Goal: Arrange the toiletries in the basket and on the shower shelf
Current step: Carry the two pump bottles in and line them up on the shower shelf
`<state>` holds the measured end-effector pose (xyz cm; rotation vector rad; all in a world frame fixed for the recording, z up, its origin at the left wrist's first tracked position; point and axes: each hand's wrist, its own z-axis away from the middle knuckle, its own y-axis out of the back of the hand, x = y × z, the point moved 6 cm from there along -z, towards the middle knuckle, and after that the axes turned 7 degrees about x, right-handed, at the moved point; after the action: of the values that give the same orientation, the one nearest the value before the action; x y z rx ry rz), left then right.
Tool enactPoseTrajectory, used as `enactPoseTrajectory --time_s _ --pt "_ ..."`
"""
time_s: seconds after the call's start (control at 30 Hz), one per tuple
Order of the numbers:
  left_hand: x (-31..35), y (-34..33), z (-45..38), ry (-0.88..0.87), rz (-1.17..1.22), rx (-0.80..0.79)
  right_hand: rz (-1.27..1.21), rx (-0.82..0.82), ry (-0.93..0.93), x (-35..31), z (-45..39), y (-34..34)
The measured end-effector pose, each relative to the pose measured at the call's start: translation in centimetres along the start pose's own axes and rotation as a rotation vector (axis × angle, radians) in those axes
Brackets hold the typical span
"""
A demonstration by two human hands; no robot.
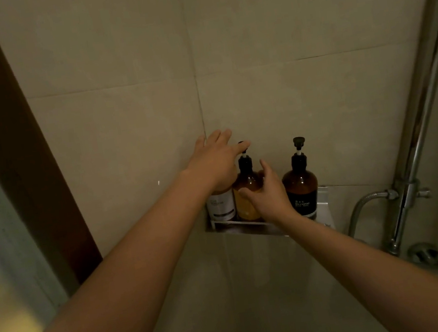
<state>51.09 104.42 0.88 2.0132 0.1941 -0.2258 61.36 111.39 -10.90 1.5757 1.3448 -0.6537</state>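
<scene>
The corner of a dim, beige-tiled shower (272, 95) filled the view, with a dark wooden frame (9, 140) down the left edge and a blurred pale pane beside it. A metal shower shelf (245, 228) was fixed in the corner, its right end partly lost behind a bottle and its left end in shadow. Three bottles stood upright on it in a row: a white bottle (221, 207) at the left, whose top was hidden behind the wrist above it and whose label print was too small to read; an amber pump bottle (247, 190) in the middle; and a dark pump bottle (300, 185) at the right, standing a little apart from the other two, with a black label. The left hand (215, 160) reached over the white bottle with fingers spread and straight, one fingertip touching the black pump head of the amber bottle; it held nothing. The right hand (268, 191) was cupped against the front and right side of the amber bottle, thumb raised, fingers bent round the body, though how firmly it gripped could not be told. Chrome shower pipes (420, 152) and a curved hose (361, 210) ran down the right side, the mixer below them blurred and dark. Both forearms were cut off by the lower edge.
</scene>
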Motion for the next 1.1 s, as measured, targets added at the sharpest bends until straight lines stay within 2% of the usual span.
enactPoseTrajectory --time_s 0.2,0.4,0.57,0.73,0.9,1.1 --pt "0.2 -0.1 -0.1 0.003 0.028 -0.005 0.074 -0.095 0.027 -0.2 -0.5 -0.5" --pt "0.2 0.2 -0.2 0.009 0.032 -0.022 0.124 -0.046 0.077 -1.2 -0.8 -0.3" --pt "0.3 0.2 0.0 0.009 0.051 -0.017 0.075 -0.161 0.037 -1.6 -1.7 -0.4" --pt "0.1 0.0 -0.2 0.016 0.037 -0.017 0.110 -0.088 0.028 -1.6 -1.4 -0.1" --pt "0.1 -0.1 -0.1 0.019 0.049 -0.011 0.032 -0.138 0.009 -1.5 -1.3 -0.4" --pt "0.2 0.0 0.0 0.018 0.043 -0.003 0.093 -0.067 0.047 -1.7 -1.2 0.1"
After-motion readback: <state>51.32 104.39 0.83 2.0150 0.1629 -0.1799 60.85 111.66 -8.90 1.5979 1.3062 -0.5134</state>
